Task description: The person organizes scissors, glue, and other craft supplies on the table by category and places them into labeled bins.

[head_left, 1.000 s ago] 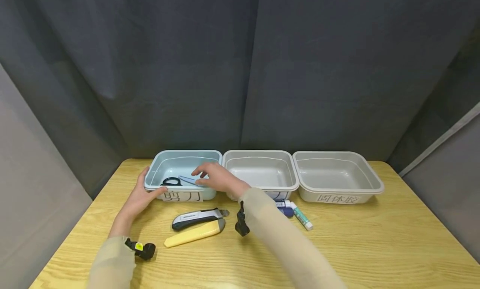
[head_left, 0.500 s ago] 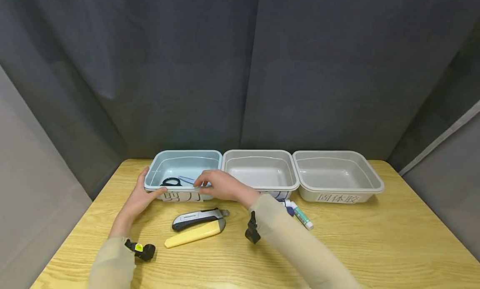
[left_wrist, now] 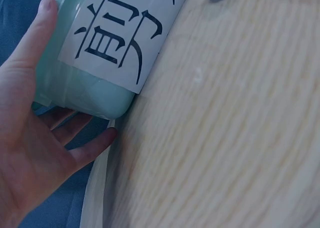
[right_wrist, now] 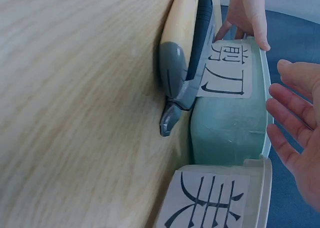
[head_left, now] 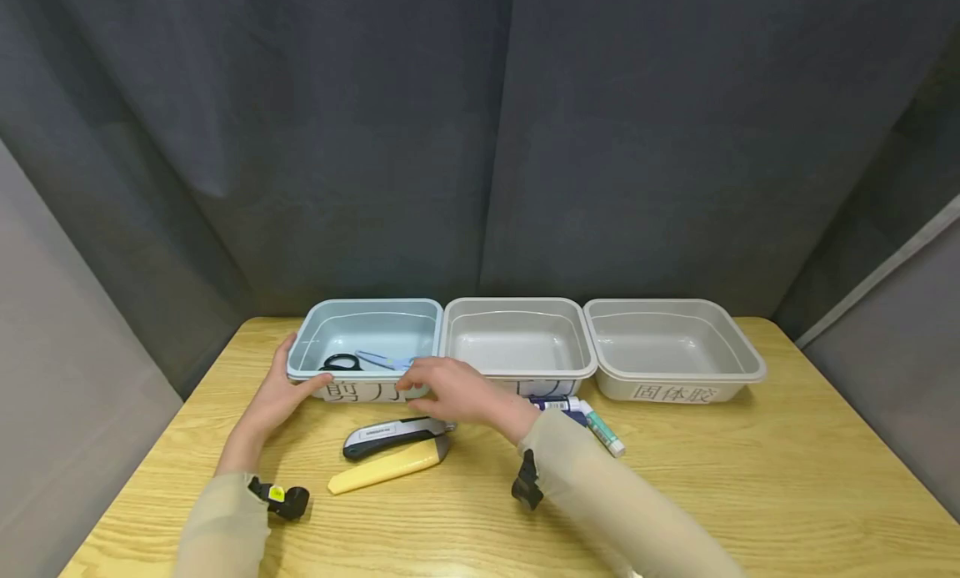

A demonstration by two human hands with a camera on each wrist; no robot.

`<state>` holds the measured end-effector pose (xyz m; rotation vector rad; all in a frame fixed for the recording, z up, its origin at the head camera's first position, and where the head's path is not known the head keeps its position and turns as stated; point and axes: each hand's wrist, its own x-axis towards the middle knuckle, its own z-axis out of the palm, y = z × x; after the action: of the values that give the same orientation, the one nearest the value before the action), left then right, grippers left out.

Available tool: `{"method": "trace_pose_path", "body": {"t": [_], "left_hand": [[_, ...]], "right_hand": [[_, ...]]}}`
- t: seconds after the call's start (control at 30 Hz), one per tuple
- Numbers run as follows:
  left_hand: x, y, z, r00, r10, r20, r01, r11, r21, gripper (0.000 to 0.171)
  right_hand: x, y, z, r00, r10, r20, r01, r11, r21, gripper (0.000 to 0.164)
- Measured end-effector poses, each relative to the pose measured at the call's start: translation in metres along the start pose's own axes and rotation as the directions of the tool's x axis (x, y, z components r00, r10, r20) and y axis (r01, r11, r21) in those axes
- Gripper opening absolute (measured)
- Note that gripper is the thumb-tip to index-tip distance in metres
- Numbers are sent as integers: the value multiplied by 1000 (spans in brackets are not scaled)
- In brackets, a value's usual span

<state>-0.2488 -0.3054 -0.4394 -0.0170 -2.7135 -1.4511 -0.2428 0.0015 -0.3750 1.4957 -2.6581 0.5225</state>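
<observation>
My left hand [head_left: 273,399] holds the left end of a light blue bin [head_left: 367,319], thumb on the front rim and fingers around the side. Inside that bin lie scissors with a black ring handle [head_left: 341,356] and a slim light blue pair [head_left: 372,359]. My right hand [head_left: 461,390] hovers in front of the bin's right front corner, fingers loosely bent, nothing in it. Below it on the table lie a grey and black utility knife [head_left: 393,436] and a yellow utility knife [head_left: 386,468], side by side. The right wrist view shows the knives' [right_wrist: 175,68] tips near the bin's front.
A middle grey bin [head_left: 517,328] and a right grey bin [head_left: 660,332] stand in a row with the blue one, paper labels on their fronts. A green and white glue stick [head_left: 602,432] and dark blue glue sticks [head_left: 555,404] lie before them, partly behind my right forearm.
My right hand has drawn back out of the blue bin, toward me and to the right, leaving the light blue scissors inside. My left hand stays on the bin.
</observation>
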Motion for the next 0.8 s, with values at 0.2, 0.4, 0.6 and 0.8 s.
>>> {"method": "trace_pose_path", "body": {"t": [0.2,0.4,0.6,0.8], "left_hand": [[0,2,0,1000,0,4,0,1000,1,104],[0,2,0,1000,-7,5,7,1000,-2,104],[-1,2,0,1000,-16,6,16,1000,14,104],[-1,2,0,1000,-16,5,16,1000,13,104]], "right_hand": [[-9,-2,6,999,5,43,-4,1000,-15,28],[-19,-7,13,995,3,98,-2,1000,-5,30],[-28,-9,21,985,2,171,4,1000,-31,33],[-34,-7,27,976,5,219,8,998,-60,37]]}}
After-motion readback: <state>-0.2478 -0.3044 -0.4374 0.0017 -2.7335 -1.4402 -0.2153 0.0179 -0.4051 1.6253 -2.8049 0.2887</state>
